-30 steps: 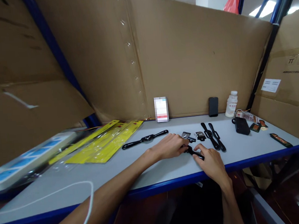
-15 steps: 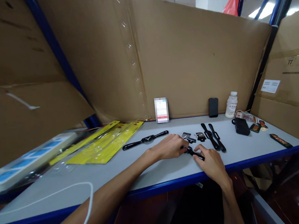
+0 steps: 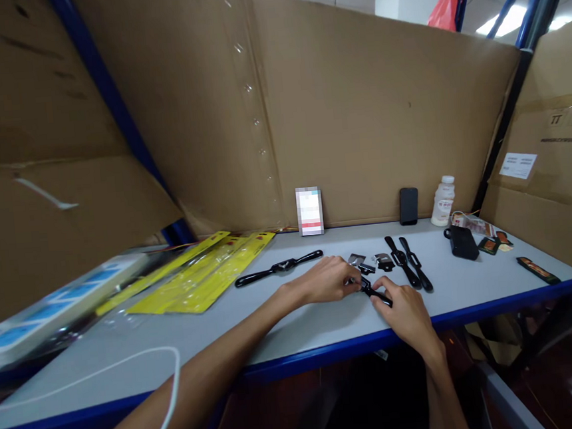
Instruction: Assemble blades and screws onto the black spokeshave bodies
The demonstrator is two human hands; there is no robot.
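Between my hands is a black spokeshave [image 3: 373, 292], tilted across the tabletop. My left hand [image 3: 330, 280] is closed at its middle and far end, with the fingertips hiding part of it. My right hand [image 3: 403, 306] grips the near handle between thumb and fingers. Just beyond lie flat metal blades [image 3: 384, 260] and small black clamp pieces [image 3: 367, 269]. To the right, two black spokeshave bodies [image 3: 402, 262] rest side by side. Another spokeshave [image 3: 279, 267], with its centre parts fitted, lies left of my left hand.
Yellow-backed plastic packages [image 3: 206, 281] and a white-and-blue box [image 3: 53, 305] occupy the left side. A lit phone [image 3: 310, 211] leans against the cardboard. At right are a dark phone [image 3: 409, 206], a bottle [image 3: 443, 201] and a black case [image 3: 463, 243]. A white cable [image 3: 173, 384] crosses my left arm.
Both hands stay on the spokeshave. The fingers of my left hand have shifted slightly at its middle; the other things lie as before.
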